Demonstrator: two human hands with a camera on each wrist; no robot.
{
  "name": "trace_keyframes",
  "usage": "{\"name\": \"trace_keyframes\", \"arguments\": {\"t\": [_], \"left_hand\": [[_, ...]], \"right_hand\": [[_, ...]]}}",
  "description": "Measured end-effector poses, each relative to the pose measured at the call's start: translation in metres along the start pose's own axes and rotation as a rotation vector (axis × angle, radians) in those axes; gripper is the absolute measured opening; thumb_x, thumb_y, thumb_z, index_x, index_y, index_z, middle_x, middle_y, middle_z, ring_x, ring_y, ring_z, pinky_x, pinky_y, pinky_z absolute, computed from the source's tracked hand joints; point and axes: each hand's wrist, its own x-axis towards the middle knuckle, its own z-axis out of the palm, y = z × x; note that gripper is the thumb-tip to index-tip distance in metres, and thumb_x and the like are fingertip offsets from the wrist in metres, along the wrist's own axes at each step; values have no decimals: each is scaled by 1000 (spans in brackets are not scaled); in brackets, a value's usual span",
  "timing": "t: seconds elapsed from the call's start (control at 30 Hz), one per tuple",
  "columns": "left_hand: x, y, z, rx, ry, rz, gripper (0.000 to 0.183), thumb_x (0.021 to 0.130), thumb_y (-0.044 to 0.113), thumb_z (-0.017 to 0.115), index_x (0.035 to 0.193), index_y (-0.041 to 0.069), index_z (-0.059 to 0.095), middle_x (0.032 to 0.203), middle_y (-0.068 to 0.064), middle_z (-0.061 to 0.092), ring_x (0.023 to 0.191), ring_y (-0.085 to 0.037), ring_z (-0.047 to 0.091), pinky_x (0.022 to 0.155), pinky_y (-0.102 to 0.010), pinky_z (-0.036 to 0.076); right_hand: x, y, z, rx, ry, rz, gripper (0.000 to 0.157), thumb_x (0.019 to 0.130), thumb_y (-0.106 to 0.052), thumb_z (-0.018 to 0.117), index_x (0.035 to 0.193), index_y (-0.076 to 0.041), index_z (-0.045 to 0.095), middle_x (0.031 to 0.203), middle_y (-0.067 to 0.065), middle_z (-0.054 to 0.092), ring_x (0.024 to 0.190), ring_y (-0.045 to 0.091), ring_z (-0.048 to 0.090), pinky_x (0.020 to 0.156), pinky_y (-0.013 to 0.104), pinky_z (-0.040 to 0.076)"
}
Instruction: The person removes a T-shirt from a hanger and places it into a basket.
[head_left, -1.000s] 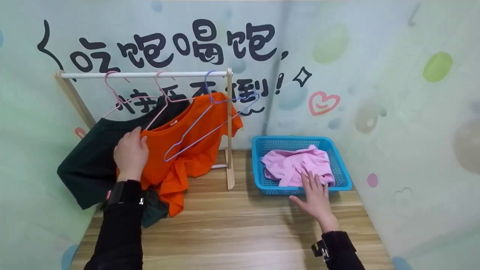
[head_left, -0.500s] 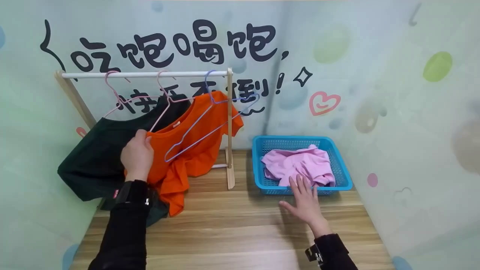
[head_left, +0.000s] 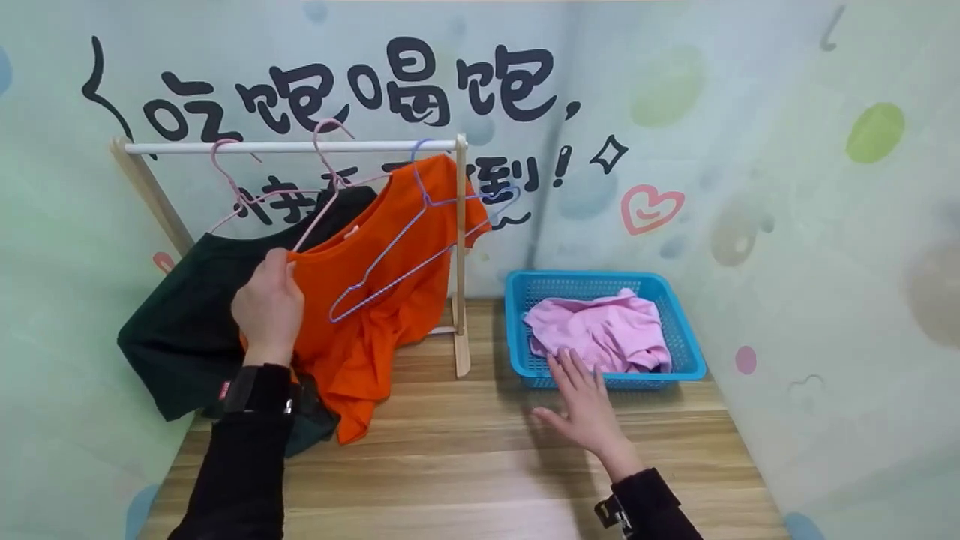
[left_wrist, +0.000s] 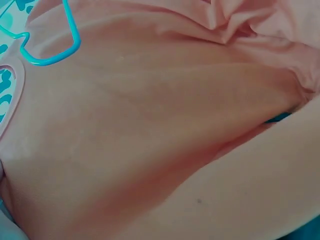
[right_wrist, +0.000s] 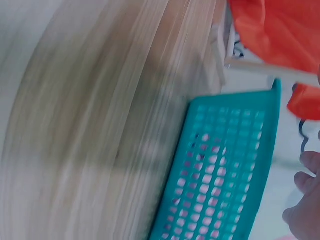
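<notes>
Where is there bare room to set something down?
The wooden tabletop is bare front and centre, between the left sleeve and right hand, plus a narrow strip between clothes rack and blue basket. Crowded: left, where orange T-shirt and dark green garment hang.

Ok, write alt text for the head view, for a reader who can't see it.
A person's left hand grips an orange shirt on a pink hanger at a clothes rack, between a dark green shirt and a bare purple hanger. The outstretched right hand is by the near side of a blue basket holding pink fabric.
</notes>
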Motion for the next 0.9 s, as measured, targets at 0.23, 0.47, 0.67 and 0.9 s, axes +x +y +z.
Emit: {"name": "trace_keyframes", "arguments": {"t": [0.23, 0.47, 0.67, 0.9], "left_hand": [[-20, -12, 5, 12, 7, 44, 14, 102, 11, 55, 106, -1, 58, 83, -23, 62, 61, -39, 56, 56, -51, 46], [-44, -31, 18, -12, 20, 87, 11, 99, 8, 59, 103, -2, 58, 83, -25, 63, 59, -44, 57, 51, -56, 45], [-65, -51, 33, -16, -34, 72, 10, 96, 6, 63, 102, -1, 59, 78, -24, 62, 58, -44, 57, 49, -58, 43], [-88, -58, 41, -11, -176, -17, 8, 97, 7, 60, 101, 0, 58, 75, -22, 61, 58, -43, 56, 50, -57, 42]], "right_hand": [[8, -23, 3, 27, 21, -105, 88, 83, -49, 74, 151, -5, 39, 156, 17, 35, 142, 41, 31, 107, 71, 20], [9, -32, 12, 29, 11, -142, 87, 89, -63, 59, 150, -4, 40, 154, 19, 36, 140, 43, 33, 109, 69, 19], [6, -32, 20, 40, 1, -146, 87, 88, -60, 62, 150, -3, 40, 152, 21, 38, 141, 42, 32, 108, 70, 19], [2, -32, 26, 51, -12, -135, 87, 85, -53, 70, 149, -3, 41, 154, 19, 37, 141, 41, 31, 109, 68, 17]]}}
